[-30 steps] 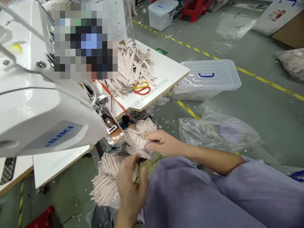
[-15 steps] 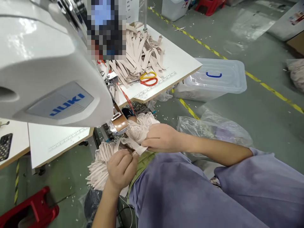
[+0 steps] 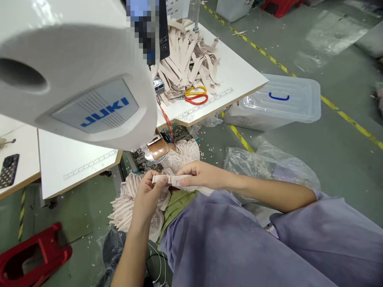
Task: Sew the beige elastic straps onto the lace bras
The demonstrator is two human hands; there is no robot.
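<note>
A beige fabric band (image 3: pixel 175 180) stretches between my hands. My left hand (image 3: pixel 147 195) pinches its left end between thumb and fingers, while my right hand (image 3: pixel 200 174) grips it farther right. Just beyond them, a beige lace piece (image 3: pixel 181 154), shaped like a bra cup, lies beside the sewing machine's head (image 3: pixel 113 113). Below my left hand and to its left hangs a thick bundle of pleated-looking beige lace pieces (image 3: pixel 124 205). Green cloth (image 3: pixel 178 205) lies at my lap. Whether the band is joined to the lace piece is hard to see.
On the white table (image 3: pixel 245 77) lie a heap of beige strips (image 3: pixel 185 59) and red-and-yellow scissors (image 3: pixel 196 95). A lidded clear bin (image 3: pixel 278 109) and a plastic bag (image 3: pixel 269 163) are on the floor at right. A red stool (image 3: pixel 44 251) stands lower left, a phone (image 3: pixel 8 171) above it.
My left hand has risen and turned, bringing the band up level between both hands. My right hand now shows its thumb on the band. The camera view has shifted slightly.
</note>
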